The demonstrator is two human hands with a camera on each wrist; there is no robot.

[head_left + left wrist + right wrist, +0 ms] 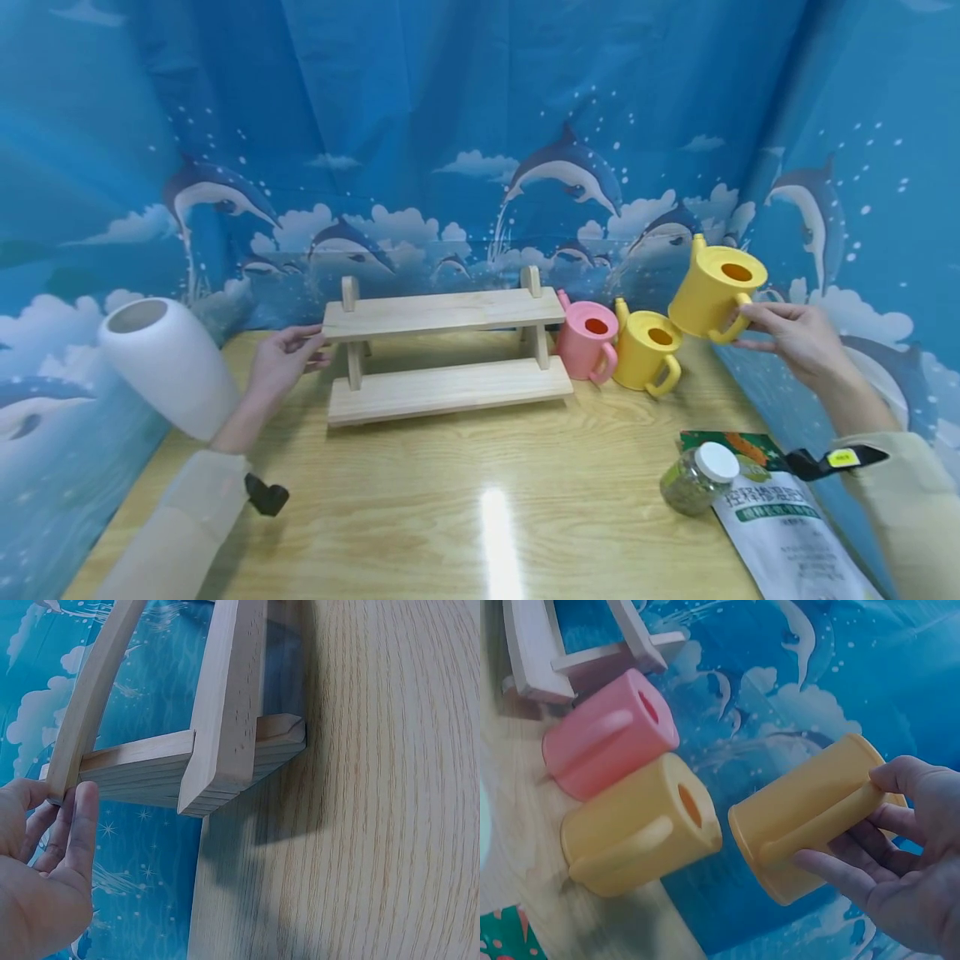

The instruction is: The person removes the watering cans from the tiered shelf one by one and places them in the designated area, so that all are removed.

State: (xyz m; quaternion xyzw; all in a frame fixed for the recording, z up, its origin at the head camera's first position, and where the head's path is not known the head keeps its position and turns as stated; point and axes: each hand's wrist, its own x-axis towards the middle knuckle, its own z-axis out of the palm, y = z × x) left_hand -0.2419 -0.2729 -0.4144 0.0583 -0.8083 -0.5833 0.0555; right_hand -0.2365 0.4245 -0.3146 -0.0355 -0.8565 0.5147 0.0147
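My right hand [802, 337] grips the handle of a yellow watering can [712, 287], which is raised off the table at the right. Below and left of it, a second yellow watering can [643, 354] stands on the table. Beside that one is a pink watering can [581, 343], close to the end of a two-tier wooden shelf [450, 315]. At the shelf's left end my left hand [281, 358] pinches the tip of the upper board, thumb on one side and fingers on the other, as the left wrist view shows of the hand [52, 862].
A white vase [168, 367] leans at the left, near my left forearm. At the front right a lidded jar [697, 479] sits against a printed bag [787, 525]. Blue dolphin-print curtain [450, 125] encloses the wooden table [405, 500] at the back and sides.
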